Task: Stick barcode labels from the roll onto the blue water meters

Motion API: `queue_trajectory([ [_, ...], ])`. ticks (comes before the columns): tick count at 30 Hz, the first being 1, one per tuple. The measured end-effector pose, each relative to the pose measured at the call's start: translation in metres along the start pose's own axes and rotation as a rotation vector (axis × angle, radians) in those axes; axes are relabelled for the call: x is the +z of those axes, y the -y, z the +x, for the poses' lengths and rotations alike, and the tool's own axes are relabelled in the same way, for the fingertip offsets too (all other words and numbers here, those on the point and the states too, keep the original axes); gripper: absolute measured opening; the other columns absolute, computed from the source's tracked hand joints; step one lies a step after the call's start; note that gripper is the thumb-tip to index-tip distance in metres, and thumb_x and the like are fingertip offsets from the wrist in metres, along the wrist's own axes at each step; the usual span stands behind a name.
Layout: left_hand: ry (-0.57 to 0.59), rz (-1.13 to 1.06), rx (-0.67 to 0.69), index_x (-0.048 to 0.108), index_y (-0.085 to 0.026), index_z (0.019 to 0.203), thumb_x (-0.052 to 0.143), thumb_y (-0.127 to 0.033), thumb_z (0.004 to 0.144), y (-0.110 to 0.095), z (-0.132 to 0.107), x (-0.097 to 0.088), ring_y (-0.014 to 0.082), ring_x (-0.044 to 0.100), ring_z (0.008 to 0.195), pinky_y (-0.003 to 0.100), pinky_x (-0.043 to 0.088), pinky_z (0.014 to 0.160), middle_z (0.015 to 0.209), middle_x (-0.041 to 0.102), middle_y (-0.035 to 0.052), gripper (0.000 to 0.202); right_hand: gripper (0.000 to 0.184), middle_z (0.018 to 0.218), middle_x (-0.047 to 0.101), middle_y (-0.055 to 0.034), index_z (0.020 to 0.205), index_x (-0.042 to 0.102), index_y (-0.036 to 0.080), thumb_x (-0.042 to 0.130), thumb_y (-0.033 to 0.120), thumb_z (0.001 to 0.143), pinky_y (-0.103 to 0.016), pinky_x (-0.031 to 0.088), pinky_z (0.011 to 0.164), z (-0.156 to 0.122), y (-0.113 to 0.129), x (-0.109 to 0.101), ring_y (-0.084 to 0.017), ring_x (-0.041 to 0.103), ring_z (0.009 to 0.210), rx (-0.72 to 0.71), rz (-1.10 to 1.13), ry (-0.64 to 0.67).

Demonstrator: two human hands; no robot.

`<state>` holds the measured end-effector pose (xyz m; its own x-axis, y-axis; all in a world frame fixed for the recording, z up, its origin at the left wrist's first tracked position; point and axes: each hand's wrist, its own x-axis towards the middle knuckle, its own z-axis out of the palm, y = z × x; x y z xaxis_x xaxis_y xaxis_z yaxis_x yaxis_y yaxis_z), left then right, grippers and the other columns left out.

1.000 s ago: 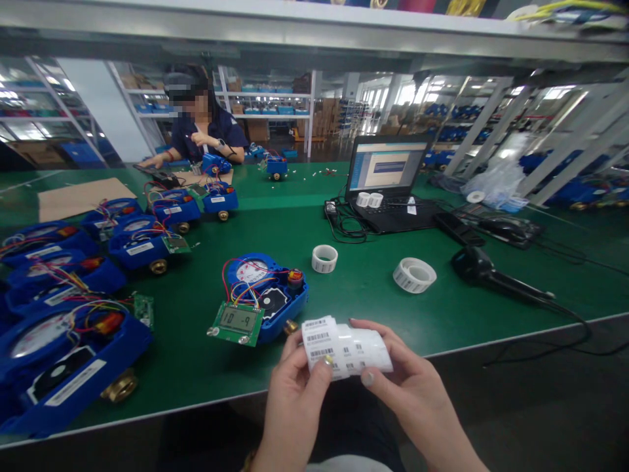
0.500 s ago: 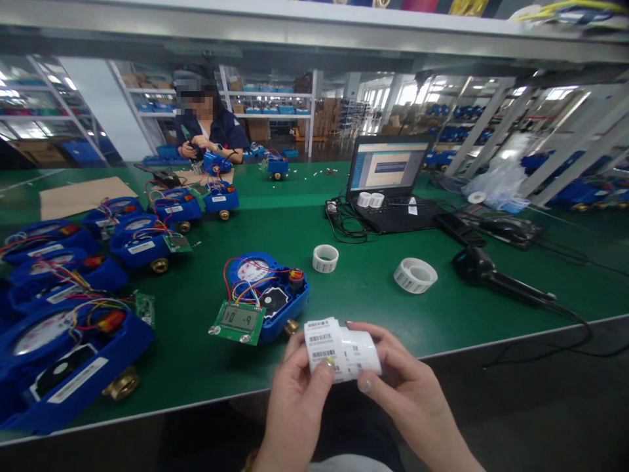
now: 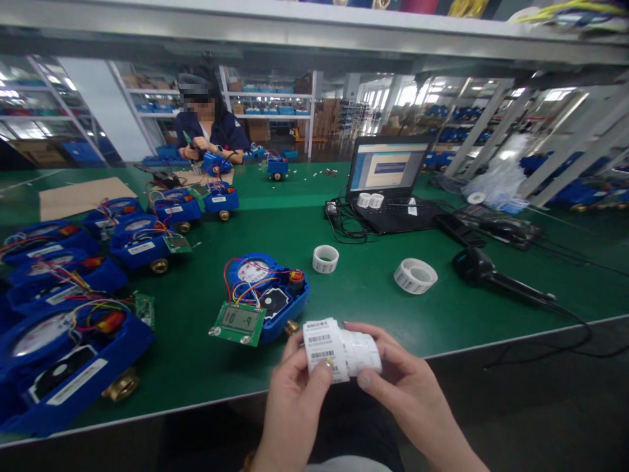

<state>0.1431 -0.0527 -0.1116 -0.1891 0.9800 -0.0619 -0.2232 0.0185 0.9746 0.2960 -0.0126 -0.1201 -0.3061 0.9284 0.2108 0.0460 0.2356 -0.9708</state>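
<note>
A roll of white barcode labels (image 3: 361,354) is between my hands at the table's front edge. My left hand (image 3: 301,387) pinches the loose strip of labels on the left, its thumb lying over the printed barcodes. Around the right end of the roll, the thumb and fingers of my right hand (image 3: 398,377) are closed. Just beyond them sits a blue water meter (image 3: 289,311) with its cover off and coloured wires showing. Its green circuit board (image 3: 238,321) with a small display leans at the front left.
Two more label rolls (image 3: 325,259) (image 3: 415,276) stand on the green table. A handheld scanner (image 3: 496,275) lies right, a laptop (image 3: 388,174) behind. Several open blue meters (image 3: 73,367) crowd the left. A co-worker (image 3: 209,124) handles a meter across the table. A shelf edge (image 3: 314,29) spans overhead.
The label strip in my left hand has shifted slightly left and spreads a little farther from the roll. My right hand stays nearly in place.
</note>
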Motion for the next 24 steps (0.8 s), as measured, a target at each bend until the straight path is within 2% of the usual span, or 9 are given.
queue_trajectory([
  [3, -0.052, -0.022, 0.004, 0.071, -0.016, 0.096, 0.060, -0.028, 0.076, 0.0001, 0.0009, 0.0010, 0.0253, 0.052, 0.114, 0.031, 0.046, 0.095, 0.124, 0.054, 0.0103, 0.026, 0.020, 0.118, 0.060, -0.0128, 0.083, 0.071, 0.020, 0.066, 0.039, 0.080, -0.035, 0.052, 0.083, -0.0006, -0.0025, -0.0027, -0.028, 0.058, 0.105, -0.002, -0.021, -0.027],
  [9, -0.018, -0.008, 0.024, 0.072, -0.017, 0.095, 0.060, -0.027, 0.078, -0.0010, 0.0027, -0.0005, 0.0247, 0.052, 0.114, 0.030, 0.046, 0.094, 0.122, 0.055, 0.0093, 0.023, 0.021, 0.117, 0.061, -0.0111, 0.072, 0.067, 0.020, 0.062, 0.038, 0.083, -0.031, 0.051, 0.082, -0.0011, 0.0001, -0.0031, -0.026, 0.058, 0.104, -0.031, -0.114, -0.041],
  [15, -0.027, -0.052, 0.015, 0.072, -0.019, 0.095, 0.061, -0.026, 0.077, -0.0008, 0.0022, -0.0025, 0.0245, 0.052, 0.112, 0.029, 0.048, 0.091, 0.120, 0.056, 0.0082, 0.022, 0.019, 0.118, 0.060, -0.0107, 0.077, 0.069, 0.022, 0.058, 0.035, 0.086, -0.034, 0.047, 0.089, -0.0012, -0.0005, -0.0023, -0.025, 0.057, 0.106, -0.082, -0.185, -0.028],
  [20, -0.044, -0.063, 0.039, 0.072, -0.018, 0.093, 0.061, -0.026, 0.078, -0.0005, 0.0005, -0.0013, 0.0244, 0.052, 0.113, 0.028, 0.046, 0.092, 0.121, 0.055, 0.0083, 0.020, 0.015, 0.120, 0.059, -0.0092, 0.089, 0.070, 0.024, 0.055, 0.029, 0.089, -0.033, 0.046, 0.092, -0.0017, -0.0016, -0.0017, -0.024, 0.056, 0.110, -0.151, -0.232, -0.011],
  [24, 0.017, -0.140, 0.002, 0.067, -0.017, 0.103, 0.060, -0.026, 0.078, 0.0007, -0.0010, -0.0001, 0.0233, 0.057, 0.107, 0.028, 0.048, 0.090, 0.116, 0.059, 0.0081, 0.027, 0.014, 0.121, 0.058, -0.0078, 0.086, 0.067, 0.023, 0.054, 0.022, 0.089, -0.030, 0.046, 0.091, -0.0035, -0.0022, 0.0011, -0.022, 0.057, 0.108, -0.242, -0.278, -0.021],
])
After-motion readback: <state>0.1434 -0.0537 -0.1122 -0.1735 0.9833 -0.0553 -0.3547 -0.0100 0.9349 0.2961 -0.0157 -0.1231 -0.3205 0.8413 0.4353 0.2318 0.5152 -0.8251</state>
